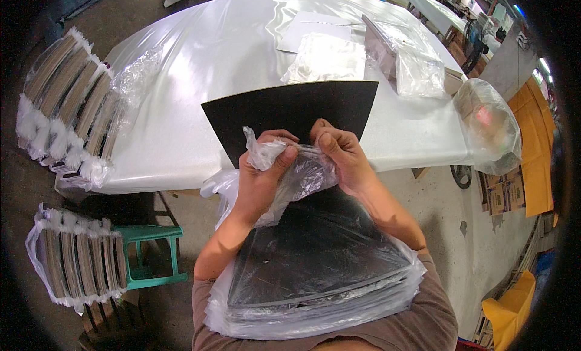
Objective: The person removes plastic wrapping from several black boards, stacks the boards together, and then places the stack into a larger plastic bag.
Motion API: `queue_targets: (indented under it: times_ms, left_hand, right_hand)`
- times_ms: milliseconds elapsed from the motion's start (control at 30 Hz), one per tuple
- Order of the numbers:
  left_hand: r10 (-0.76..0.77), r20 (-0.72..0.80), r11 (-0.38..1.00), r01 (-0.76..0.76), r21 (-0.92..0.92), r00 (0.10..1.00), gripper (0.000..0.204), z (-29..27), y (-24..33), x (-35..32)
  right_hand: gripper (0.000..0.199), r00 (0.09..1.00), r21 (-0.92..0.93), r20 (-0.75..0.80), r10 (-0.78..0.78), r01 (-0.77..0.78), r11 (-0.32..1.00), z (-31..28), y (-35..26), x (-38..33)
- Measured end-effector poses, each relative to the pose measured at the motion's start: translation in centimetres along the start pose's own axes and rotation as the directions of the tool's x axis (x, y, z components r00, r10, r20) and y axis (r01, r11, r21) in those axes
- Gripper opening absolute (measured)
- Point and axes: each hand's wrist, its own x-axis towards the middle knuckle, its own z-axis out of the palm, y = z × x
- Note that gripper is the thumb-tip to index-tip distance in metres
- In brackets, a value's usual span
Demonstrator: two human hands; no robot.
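Left hand (260, 178) and right hand (342, 154) pinching crinkled clear plastic bag (302, 175) mouth, glossy black sheet stack (315, 260) bagged just below the grip, flat matte black sheet (290, 112) beyond on white table (200, 78) near its edge

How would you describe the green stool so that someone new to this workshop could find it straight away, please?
Start at the big white table covered in clear plastic film and look below its near left corner. There, on the concrete floor, stands the green plastic stool, just right of a bagged bundle of flat sheets. It is the only green thing among the pale wrapped stacks.
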Motion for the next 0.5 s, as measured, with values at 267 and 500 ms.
queue_targets:
  times_ms: [267,500]
  left_hand:
    - [-0.181,0.089,0.983,0.179,0.026,0.979,0.015,-1.2,-0.3,-0.8]
    - [0.13,0.028,0.948,-0.133,0.288,0.991,0.011,-0.9,-0.3,-0.9]
  right_hand:
    - [0.018,0.972,0.529,0.066,0.226,-0.226,0.818,0.2,-1.0,-0.4]
    - [0.033,0.964,0.269,-0.088,0.252,-0.22,0.938,0.5,-2.0,0.2]
